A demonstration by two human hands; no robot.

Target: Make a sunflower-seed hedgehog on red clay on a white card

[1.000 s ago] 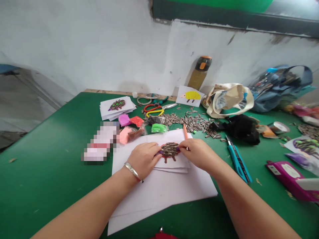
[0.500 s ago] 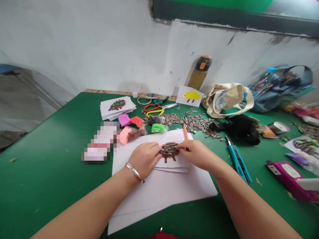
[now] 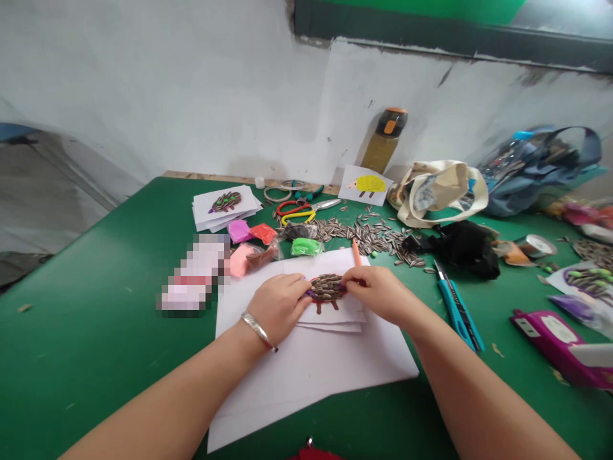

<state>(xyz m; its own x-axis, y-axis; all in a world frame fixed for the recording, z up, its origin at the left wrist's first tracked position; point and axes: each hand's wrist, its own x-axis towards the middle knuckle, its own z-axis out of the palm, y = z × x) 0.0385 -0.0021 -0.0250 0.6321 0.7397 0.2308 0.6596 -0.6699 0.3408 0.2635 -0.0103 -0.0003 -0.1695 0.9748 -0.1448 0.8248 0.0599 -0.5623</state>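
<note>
Head view, items left to right: a green table [image 3: 90,332] bearing a pixelated, blurred package [image 3: 194,275]; a stack of white cards [image 3: 225,207] topped by a seed-decorated hedgehog; packets of modelling clay in magenta [image 3: 239,231], orange-red [image 3: 263,233] and green [image 3: 305,246]; and pliers with red and yellow handles [image 3: 293,212]. Left hand [image 3: 278,306], wearing a silver bangle [image 3: 257,331], rests on the left edge of a sunflower-seed hedgehog picture [image 3: 326,287], which lies on stacked white paper sheets [image 3: 311,377] at the table's near edge. Right hand [image 3: 378,294] presses the picture's right edge, so the hands are close together, clamped on it from either side. Beyond them lie an orange pencil [image 3: 356,252] and a spread of loose sunflower seeds [image 3: 364,237]. Against the wall stand a yellow hedgehog drawing [image 3: 366,185] and a bottle [image 3: 385,137]. Further right: a canvas tote bag [image 3: 443,195], a black cloth [image 3: 467,250], a blue utility knife [image 3: 457,316], a seed picture on paper [image 3: 587,284] and a magenta pouch [image 3: 550,345].
</note>
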